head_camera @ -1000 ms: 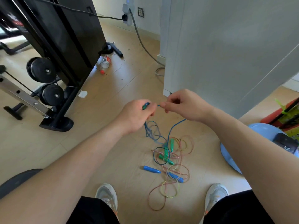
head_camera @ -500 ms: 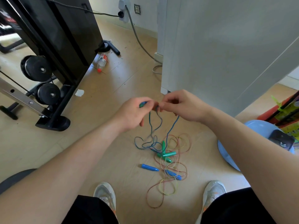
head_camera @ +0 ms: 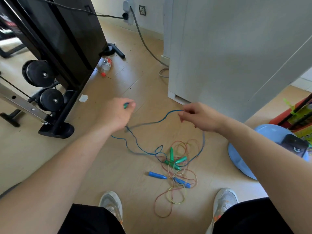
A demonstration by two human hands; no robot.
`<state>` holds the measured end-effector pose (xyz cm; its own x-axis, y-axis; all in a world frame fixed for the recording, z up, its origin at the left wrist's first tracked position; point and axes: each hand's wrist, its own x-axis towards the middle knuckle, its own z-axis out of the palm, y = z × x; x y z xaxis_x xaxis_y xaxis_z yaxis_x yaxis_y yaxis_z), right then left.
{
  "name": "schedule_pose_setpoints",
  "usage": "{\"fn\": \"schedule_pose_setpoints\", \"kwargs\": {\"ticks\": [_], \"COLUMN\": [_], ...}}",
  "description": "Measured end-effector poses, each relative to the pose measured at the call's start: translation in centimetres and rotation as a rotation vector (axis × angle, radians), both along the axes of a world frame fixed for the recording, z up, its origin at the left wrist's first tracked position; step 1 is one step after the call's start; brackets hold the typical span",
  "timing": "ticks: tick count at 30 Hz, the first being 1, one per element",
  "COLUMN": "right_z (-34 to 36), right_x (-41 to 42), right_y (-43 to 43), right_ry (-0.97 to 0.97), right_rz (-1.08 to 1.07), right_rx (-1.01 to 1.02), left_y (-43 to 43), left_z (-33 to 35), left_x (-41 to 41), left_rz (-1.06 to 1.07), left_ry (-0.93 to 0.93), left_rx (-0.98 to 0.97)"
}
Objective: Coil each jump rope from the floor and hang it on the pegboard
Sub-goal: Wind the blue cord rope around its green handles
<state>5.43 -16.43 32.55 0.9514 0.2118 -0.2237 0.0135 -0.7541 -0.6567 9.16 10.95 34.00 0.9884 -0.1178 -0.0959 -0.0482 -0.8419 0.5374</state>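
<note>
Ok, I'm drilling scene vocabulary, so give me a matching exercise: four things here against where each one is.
Things:
1 blue cord
2 bottle
3 phone
4 blue handle

Places:
A on the blue disc
B by the black machine
C pinched by the right hand
D on the floor by the rope pile

Pairs: 1-C, 2-B, 3-A, 4-D

Blue rope partly aloft, trailing down into tangled pile of green handles and blue handles on floor.
</note>
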Motion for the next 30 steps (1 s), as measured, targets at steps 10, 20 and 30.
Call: {"fn": "schedule_pose_setpoints", "kwargs": {"ticks": [10,20,30], "right_z": [0.9,1.0,-0.6], "right_x": [0.4,-0.6,-0.2], "right_y": [0.2,1.0,-2.5], "right_ry": [-0.027,-0.014,0.013], "right_rz": [-0.035,0.019,-0.137], "right_rx": [0.002,0.054,-0.094], "left_y": [-4.1,-4.0,-3.4], "left_z": [-0.2,-1.4,0.3], "left_x": [-1.2,-1.5,-0.4], "left_rz": [-0.164,-0.228,0.013], "left_ry": [-0.018,0.172,-0.013], "left_rx": [-0.166,-0.259,-0.177]}}
